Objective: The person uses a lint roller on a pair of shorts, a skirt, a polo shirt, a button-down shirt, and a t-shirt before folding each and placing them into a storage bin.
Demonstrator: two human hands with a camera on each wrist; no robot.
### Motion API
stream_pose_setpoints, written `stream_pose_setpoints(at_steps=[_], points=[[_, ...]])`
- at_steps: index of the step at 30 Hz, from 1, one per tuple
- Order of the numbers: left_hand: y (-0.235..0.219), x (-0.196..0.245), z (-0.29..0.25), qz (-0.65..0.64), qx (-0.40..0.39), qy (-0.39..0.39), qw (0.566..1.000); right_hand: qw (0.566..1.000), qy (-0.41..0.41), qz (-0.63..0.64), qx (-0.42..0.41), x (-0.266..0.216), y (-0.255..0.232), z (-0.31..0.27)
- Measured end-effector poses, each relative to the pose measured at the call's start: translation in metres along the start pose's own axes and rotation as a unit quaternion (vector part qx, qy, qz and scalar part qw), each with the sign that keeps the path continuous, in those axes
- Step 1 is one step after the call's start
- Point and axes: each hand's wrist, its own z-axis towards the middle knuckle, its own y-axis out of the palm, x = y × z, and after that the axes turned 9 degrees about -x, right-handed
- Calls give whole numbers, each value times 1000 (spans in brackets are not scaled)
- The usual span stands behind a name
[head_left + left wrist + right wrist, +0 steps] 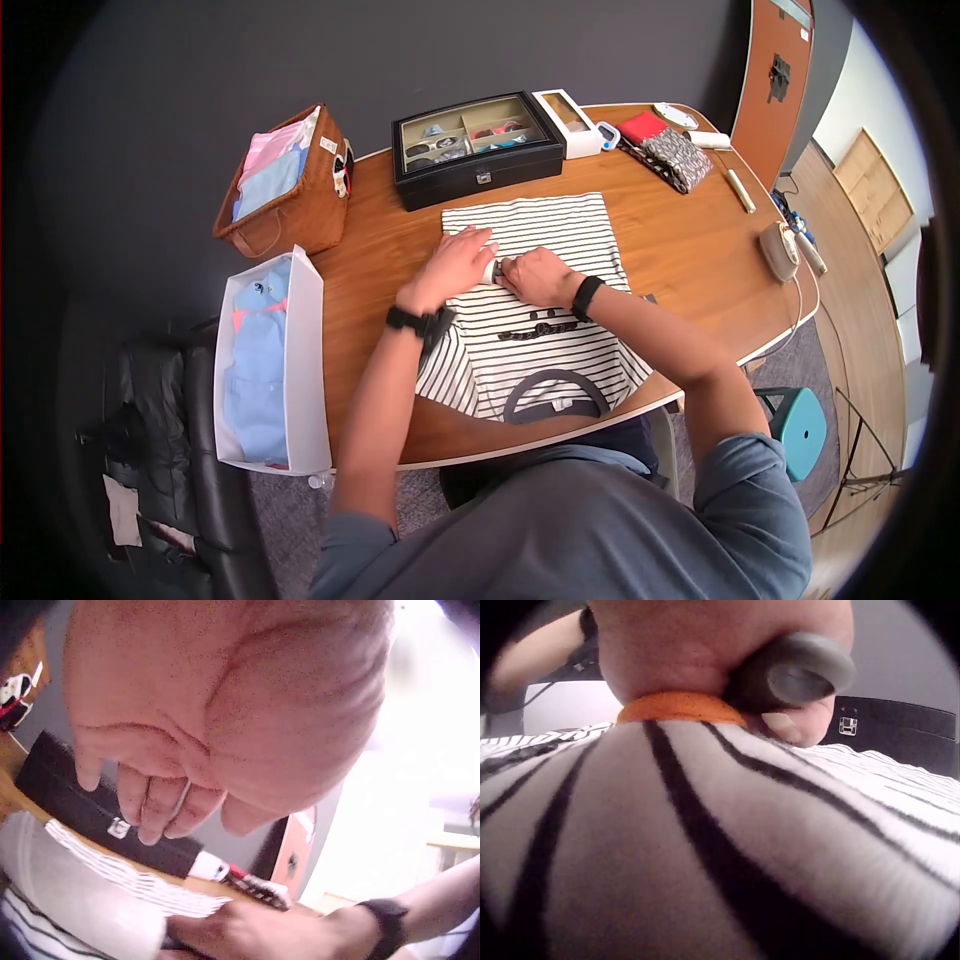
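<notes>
A black-and-white striped shirt lies spread on the wooden table, with a dark neckband and a dark print near the front edge. My right hand grips the grey handle of a lint roller, low over the shirt. An orange part shows beneath that hand. The roller's white cylinder points toward my left hand. That hand extends over the shirt's left side, its fingers loosely straight, close to the roller's end.
Behind the shirt stands a black glasses case beside a white box. A brown basket and a white bin hold folded clothes at the left. A red-and-patterned pouch and a beige case lie at the right.
</notes>
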Motion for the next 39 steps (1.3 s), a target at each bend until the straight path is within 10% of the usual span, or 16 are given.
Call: stream_pose_setpoints(at_steps=[2,10,23,32,39], points=[[-9,-15,31,6,-167,-79,983,999,-27,7,45,2,6,-1],[5,-68,58,14,-279,-74,957,992,-77,-95,-18,-16,0,-5],[9,-63,46,-1,-290,-53,956,956,-289,18,45,-152,21,-99],[-13,-39,48,-70,-319,-106,939,997,-48,30,-45,-51,-4,-68],[-11,-52,46,-113,-285,-161,938,961,-277,27,3,-107,20,-126]])
